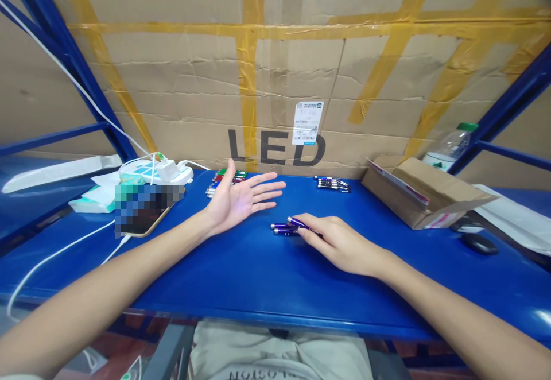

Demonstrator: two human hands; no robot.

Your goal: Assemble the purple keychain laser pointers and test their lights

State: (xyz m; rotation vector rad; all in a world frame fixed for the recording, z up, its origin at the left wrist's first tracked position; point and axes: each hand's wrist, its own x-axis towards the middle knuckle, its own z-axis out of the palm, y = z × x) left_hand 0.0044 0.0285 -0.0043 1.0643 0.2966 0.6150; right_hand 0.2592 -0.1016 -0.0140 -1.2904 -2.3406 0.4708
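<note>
My left hand (241, 199) is held palm up over the blue shelf top (241, 276), fingers stretched out and empty. Just behind it lies a pile of coloured pens (224, 180). My right hand (338, 242) rests palm down on the shelf, its fingers pinched on a purple pen (297, 223). Two more purple pens (283, 229) lie on the shelf touching its fingertips. Further back lies another small group of purple pens (332, 183).
An open cardboard box (424, 193) sits at the right, with a plastic bottle (450, 147) behind it and a black mouse (478, 243) beside it. At the left are a phone (144, 210) on a cable, a power strip (155, 171) and tissues. A taped cardboard wall marked LED (275, 81) closes the back.
</note>
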